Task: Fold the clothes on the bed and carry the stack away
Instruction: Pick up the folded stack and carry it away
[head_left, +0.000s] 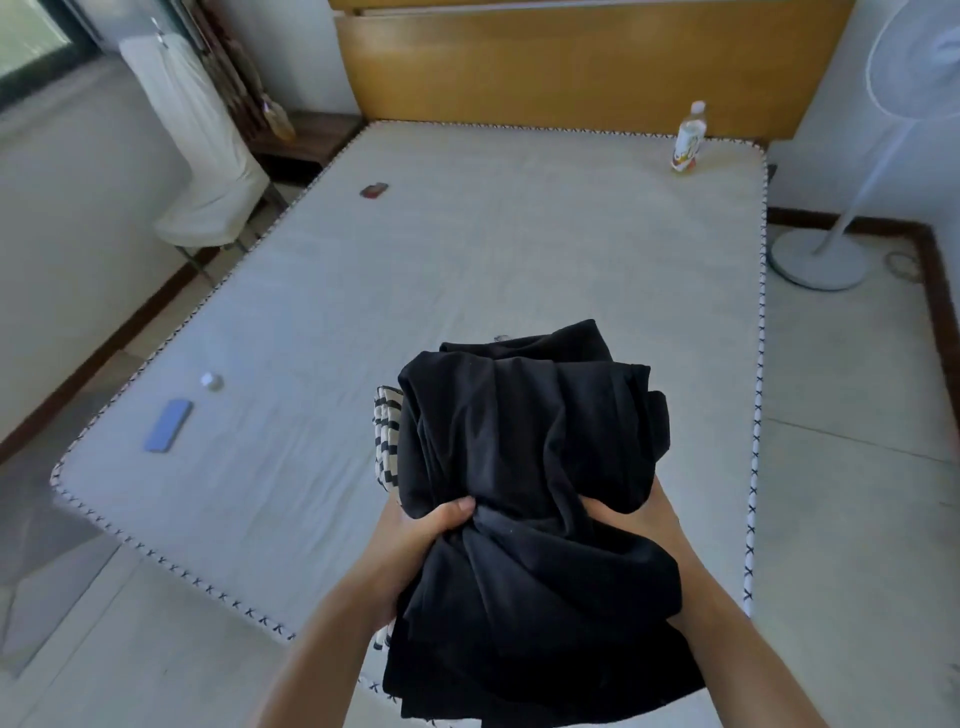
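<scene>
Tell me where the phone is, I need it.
Head view: the blue phone lies on the mattress near its left edge, beside a small white cap.

No text can be read; the label on the bottle (688, 137), far beyond the right hand (655, 512), is blurred.
</scene>
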